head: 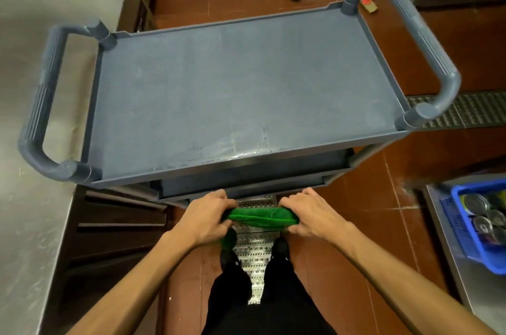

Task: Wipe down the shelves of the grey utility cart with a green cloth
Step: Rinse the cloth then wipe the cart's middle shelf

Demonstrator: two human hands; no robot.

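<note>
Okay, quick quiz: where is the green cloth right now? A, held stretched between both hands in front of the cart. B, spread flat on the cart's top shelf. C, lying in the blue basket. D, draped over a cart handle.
A: the left hand and right hand each grip an end of the green cloth, short of the grey utility cart.

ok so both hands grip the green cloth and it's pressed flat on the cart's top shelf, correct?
Wrong on one point. The left hand and right hand do grip the green cloth, but it is not on the top shelf. The head view shows it bunched between them, short of the shelf's near edge, over the metal floor grate.
</note>
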